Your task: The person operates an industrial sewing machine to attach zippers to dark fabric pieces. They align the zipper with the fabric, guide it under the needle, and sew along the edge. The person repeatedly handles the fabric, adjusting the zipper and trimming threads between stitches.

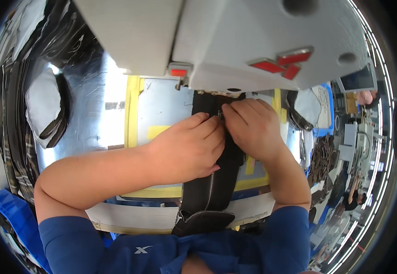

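A long black fabric strip with a metal zipper (210, 187) runs from under the head of a pale grey sewing machine (235, 41) down toward my body. My left hand (189, 146) lies across its left side, fingers bent and pinching the strip near the zipper teeth. On the right edge, close below the machine head, my right hand (253, 125) has its fingers curled onto the same fabric. The strip's near end is folded over at the table's front edge. The machine's needle area is hidden from this view.
Yellow tape (132, 114) frames the work plate. Dark garment pieces (20, 114) and a pale-lined piece (45, 107) lie at left, above a blue bin (18, 228). At right stand a blue tray (324, 130), a screen (357, 80) and a distant person (356, 198).
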Motion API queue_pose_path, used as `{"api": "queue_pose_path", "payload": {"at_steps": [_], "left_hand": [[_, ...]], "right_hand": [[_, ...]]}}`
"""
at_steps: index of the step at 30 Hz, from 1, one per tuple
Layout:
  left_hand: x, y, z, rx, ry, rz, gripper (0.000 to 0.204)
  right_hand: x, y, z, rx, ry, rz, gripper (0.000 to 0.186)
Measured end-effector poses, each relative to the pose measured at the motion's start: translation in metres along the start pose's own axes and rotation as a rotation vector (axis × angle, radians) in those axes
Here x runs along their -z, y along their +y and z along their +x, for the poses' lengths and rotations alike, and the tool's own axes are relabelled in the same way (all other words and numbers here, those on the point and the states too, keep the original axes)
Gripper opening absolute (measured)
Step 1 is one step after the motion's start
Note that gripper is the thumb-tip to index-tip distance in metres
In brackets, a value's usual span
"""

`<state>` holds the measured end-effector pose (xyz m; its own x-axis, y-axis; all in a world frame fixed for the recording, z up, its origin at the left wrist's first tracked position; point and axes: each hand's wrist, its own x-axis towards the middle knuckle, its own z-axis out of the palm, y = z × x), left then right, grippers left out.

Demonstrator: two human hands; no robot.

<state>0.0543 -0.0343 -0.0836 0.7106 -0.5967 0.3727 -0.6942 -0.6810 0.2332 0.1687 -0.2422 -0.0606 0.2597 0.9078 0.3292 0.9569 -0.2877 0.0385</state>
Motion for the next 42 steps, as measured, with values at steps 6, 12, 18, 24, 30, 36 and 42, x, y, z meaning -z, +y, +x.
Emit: {"api": "queue_pose_path", "payload": {"at_steps": [6,12,18,24,30,36,42], "left_hand": [[-0.003,0.000,-0.002,-0.017,0.007,-0.006,0.060],[-0.002,0.000,-0.004,-0.028,0.003,-0.040,0.060],[-0.002,-0.001,-0.003,-0.005,0.021,-0.055,0.062],[0.003,-0.002,-0.002,0.132,0.054,-0.038,0.068],[0.007,-0.010,0.004,0.212,-0.010,0.032,0.075],[0.013,-0.008,0.007,0.219,-0.094,0.106,0.080],[0.020,-0.007,0.012,0.233,-0.139,0.139,0.084]], "right_hand": [[-0.008,0.003,0.004,-0.029,0.039,0.091,0.025],[-0.001,0.008,0.007,-0.135,-0.008,0.300,0.020],[-0.005,0.013,0.004,-0.171,-0.022,0.356,0.018],[-0.004,0.014,0.005,-0.141,-0.014,0.351,0.019],[-0.004,0.013,0.004,-0.106,0.014,0.286,0.016],[-0.006,0.009,-0.004,-0.163,-0.045,0.304,0.014],[0.004,0.025,-0.010,-0.141,-0.118,0.401,0.022]]}}
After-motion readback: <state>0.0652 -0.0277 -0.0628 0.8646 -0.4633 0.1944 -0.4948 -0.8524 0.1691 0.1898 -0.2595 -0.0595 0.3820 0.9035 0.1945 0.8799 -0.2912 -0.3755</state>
